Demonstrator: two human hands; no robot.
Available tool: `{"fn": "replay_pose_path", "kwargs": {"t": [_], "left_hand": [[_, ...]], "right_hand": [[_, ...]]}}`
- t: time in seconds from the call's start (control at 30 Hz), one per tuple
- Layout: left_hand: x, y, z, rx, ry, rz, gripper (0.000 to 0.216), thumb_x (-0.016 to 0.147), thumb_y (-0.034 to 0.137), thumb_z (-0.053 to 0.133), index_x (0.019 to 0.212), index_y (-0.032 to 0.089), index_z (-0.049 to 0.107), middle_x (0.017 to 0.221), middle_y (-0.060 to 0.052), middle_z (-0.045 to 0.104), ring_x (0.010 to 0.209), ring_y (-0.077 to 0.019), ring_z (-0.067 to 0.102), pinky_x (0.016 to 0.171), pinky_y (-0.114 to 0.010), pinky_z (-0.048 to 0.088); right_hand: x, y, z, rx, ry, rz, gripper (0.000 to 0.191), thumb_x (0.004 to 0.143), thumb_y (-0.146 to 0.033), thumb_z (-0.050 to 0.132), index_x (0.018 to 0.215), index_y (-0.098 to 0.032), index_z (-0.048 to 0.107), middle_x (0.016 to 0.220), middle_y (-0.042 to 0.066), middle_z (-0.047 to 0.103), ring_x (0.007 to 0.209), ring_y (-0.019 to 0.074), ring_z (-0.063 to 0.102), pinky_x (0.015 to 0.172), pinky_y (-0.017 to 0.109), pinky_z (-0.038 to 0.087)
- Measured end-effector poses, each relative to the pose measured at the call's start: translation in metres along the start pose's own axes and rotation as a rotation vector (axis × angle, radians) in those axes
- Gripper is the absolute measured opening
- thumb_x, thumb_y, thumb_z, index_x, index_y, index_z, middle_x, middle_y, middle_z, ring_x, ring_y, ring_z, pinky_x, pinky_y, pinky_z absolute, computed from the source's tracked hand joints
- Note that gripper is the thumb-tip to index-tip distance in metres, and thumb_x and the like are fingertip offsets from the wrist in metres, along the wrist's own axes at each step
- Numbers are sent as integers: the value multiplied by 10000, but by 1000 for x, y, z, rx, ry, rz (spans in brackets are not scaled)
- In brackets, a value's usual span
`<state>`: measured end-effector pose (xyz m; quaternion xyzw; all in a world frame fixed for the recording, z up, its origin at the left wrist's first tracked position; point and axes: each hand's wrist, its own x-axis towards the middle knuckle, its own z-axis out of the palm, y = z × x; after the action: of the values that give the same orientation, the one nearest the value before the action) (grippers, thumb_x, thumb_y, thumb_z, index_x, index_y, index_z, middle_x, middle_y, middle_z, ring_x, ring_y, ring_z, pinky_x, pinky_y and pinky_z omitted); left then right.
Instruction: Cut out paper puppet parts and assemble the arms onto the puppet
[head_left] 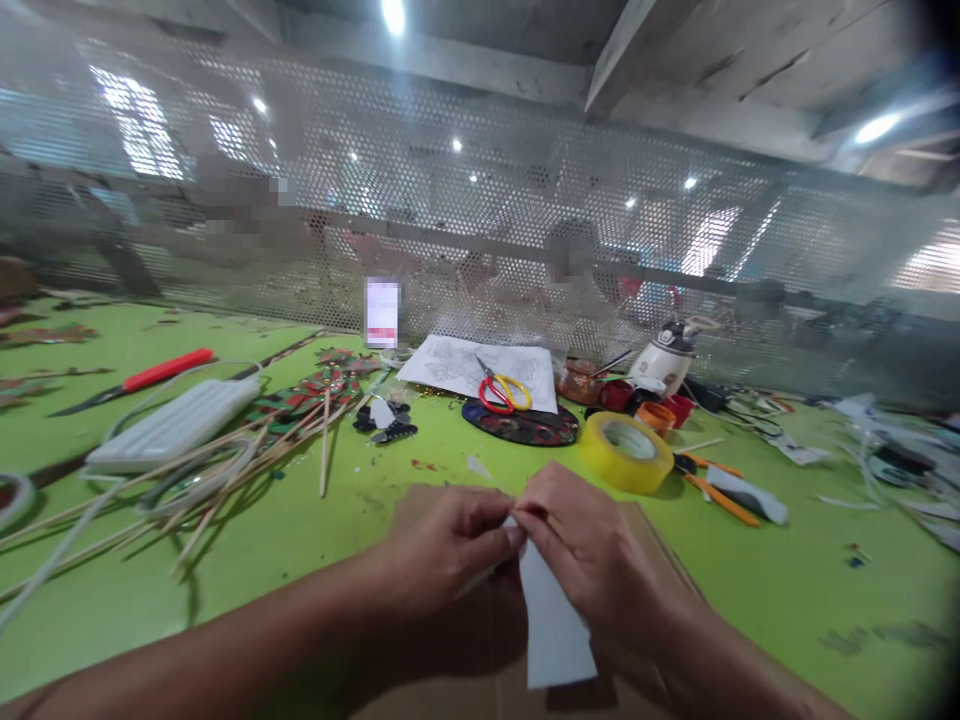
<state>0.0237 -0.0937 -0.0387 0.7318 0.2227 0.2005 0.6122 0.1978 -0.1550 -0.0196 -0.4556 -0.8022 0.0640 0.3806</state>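
My left hand (457, 540) and my right hand (581, 530) meet in front of me above a piece of brown cardboard (465, 660). Thumb and fingers of both hands pinch the top end of a strip of white paper (555, 620). The strip's wide lower part hangs down below my right hand. What lies between the fingertips is mostly hidden. Just beyond my right hand lies a large roll of yellow tape (626, 453). Scissors with red and yellow handles (502, 392) rest on a printed sheet (442, 362) behind my hands.
On the left are a white power strip (176, 425), a red-handled knife (165, 370) and several thin wooden sticks (325, 450). Orange-handled pliers (724, 495), small paint jars (655, 418) and a white kettle-like container (661, 360) stand right. A perforated metal screen (465, 220) closes the table's back.
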Motion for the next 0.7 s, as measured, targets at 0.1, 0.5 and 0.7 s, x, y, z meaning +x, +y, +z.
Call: {"fn": "replay_pose_path", "kwargs": {"t": [0.1,0.5,0.7], "left_hand": [[0,2,0,114,49,37,324,893,407,493,748,129,570,716,-1,470,664,-128,424,617,-246,345],[-1,8,10,-17,206,-92,372,840,500,564,764,145,642,651,16,481,592,-108,405,528,-215,291],[-1,0,5,-76,207,-155,386,823,538,577,706,171,546,614,38,408,552,-94,341,512,-215,256]], "right_hand": [[1,4,6,155,28,177,121,902,-214,549,788,-181,576,755,23,579,689,153,545,630,270,448],[8,10,12,665,27,427,124,784,-283,652,783,-179,584,686,-15,577,641,122,538,587,232,448],[8,5,6,687,26,554,244,815,-406,646,873,-171,620,759,11,614,687,141,574,586,240,463]]}}
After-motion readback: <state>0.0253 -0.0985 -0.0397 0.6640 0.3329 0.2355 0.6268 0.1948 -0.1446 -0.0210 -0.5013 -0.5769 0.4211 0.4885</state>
